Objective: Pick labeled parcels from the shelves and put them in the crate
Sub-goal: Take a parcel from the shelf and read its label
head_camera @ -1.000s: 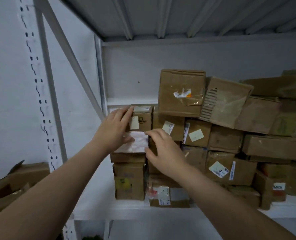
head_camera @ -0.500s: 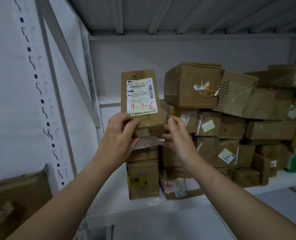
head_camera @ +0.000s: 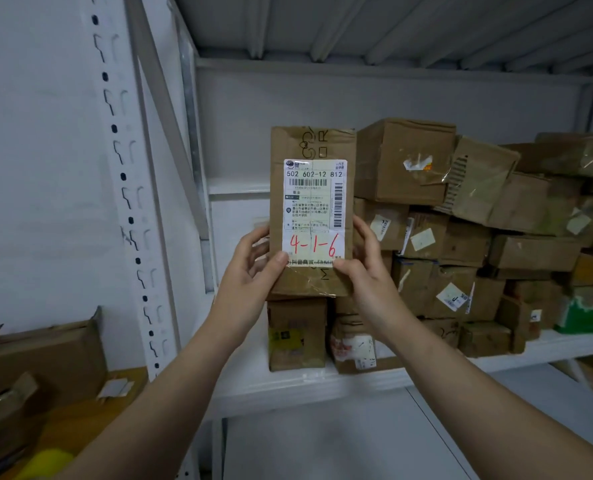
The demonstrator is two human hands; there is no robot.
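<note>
A tall brown cardboard parcel [head_camera: 310,147] is held upright in front of the shelf, its white shipping label with red "4-1-6" facing me. My left hand [head_camera: 253,268] grips its lower left edge, thumb on the front. Gripping the lower right edge is my right hand [head_camera: 366,268], thumb laid across the front below the label. Behind the parcel, a stack of labeled brown parcels [head_camera: 461,237] fills the white shelf [head_camera: 323,386]. No crate shows in this view.
A white slotted upright [head_camera: 132,202] and a diagonal brace [head_camera: 170,116] stand left of the shelf bay. Open cardboard boxes [head_camera: 42,362] sit at lower left on a yellowish surface. A green and white packet [head_camera: 586,313] lies at the shelf's right end.
Both hands took the parcel off the top of the left stack, lifted it clear and turned its label toward me. It now stands higher and closer to the camera.
</note>
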